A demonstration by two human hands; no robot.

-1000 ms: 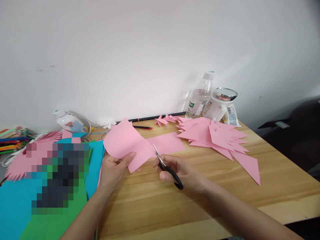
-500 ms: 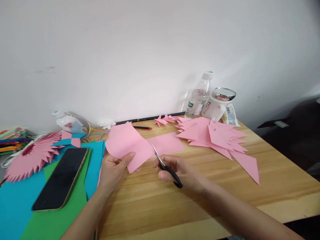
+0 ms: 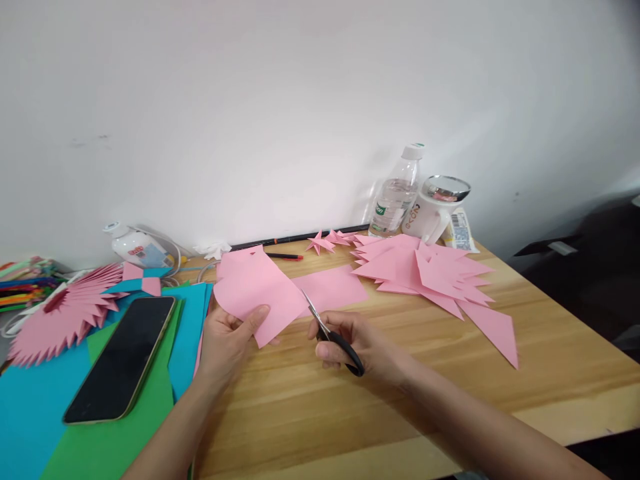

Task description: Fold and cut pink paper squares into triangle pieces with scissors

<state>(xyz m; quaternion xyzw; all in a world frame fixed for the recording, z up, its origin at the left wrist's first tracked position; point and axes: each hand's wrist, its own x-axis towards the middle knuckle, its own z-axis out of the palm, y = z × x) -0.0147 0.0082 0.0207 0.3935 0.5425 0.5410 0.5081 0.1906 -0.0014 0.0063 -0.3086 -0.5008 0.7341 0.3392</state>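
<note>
A: Grips, sheet position?
B: Left hand (image 3: 227, 339) pinched shut, thumb atop pink sheet (image 3: 261, 287), between the table's (image 3: 350, 427) front and back edges.
A: Right hand (image 3: 363, 343)?
B: Curled round scissors (image 3: 345, 346), blades by sheet's right corner; hold presumably leaves that corner free.

1. The left hand (image 3: 227, 337) is seen bare, its thumb tip (image 3: 260, 314) rounded.
2. The right hand (image 3: 357, 343) is likewise seen bare.
3. Behind the fingers (image 3: 345, 319), bare forearms (image 3: 465, 419) are tapered toward the wrists (image 3: 404, 373).
</note>
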